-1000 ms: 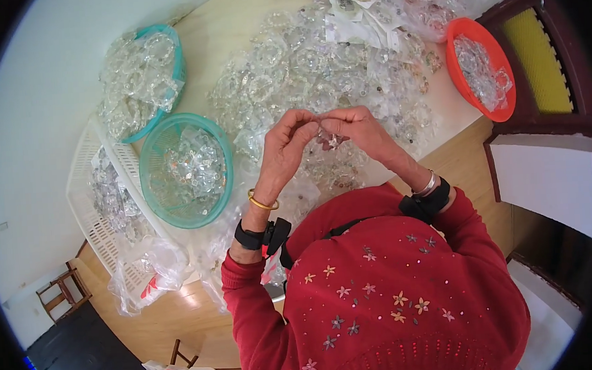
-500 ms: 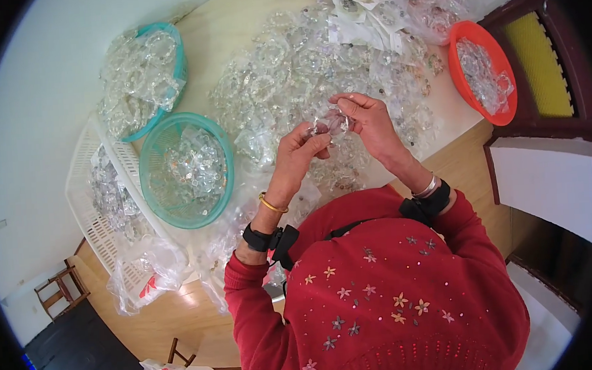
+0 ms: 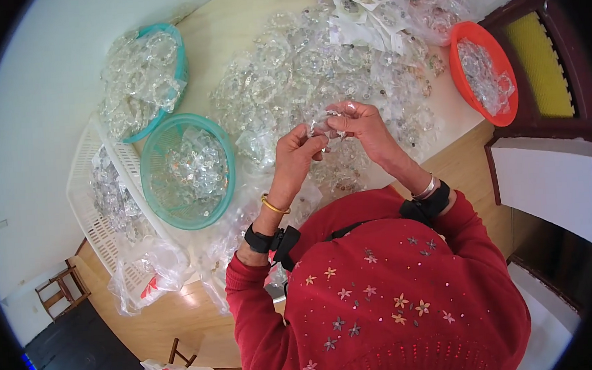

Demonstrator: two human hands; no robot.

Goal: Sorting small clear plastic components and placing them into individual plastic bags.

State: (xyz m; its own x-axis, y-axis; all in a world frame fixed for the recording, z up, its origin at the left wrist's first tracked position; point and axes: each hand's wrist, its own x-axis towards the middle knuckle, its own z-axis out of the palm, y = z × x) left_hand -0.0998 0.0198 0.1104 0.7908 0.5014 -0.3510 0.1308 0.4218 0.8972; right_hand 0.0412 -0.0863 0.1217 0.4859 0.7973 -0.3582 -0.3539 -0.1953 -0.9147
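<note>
Over the near part of the pile, both of my hands pinch a small clear plastic bag (image 3: 320, 126). It looks crinkled and shiny; what lies inside is too small to make out. My left hand (image 3: 295, 156) is closed, thumb against fingers, at the bag's lower left edge. Gripping the other side is my right hand (image 3: 367, 132), its thumb and index finger pressed together near the top. Beneath and beyond them spreads a wide heap of clear beaded bracelets (image 3: 270, 88), many apparently in clear plastic bags, on a pale table (image 3: 221, 16).
To the left stand a green basket (image 3: 149, 194) of small clear packets, a teal basket (image 3: 181, 63) heaped with bracelets, and a white slatted crate (image 3: 95, 217). A red-orange basin (image 3: 467, 96) of packets sits at the table's right edge. White cards (image 3: 361, 35) lie at the back.
My right hand has shifted slightly left and down, closer to my left hand. The bag between them is turned and bunched differently. Baskets and pile look the same.
</note>
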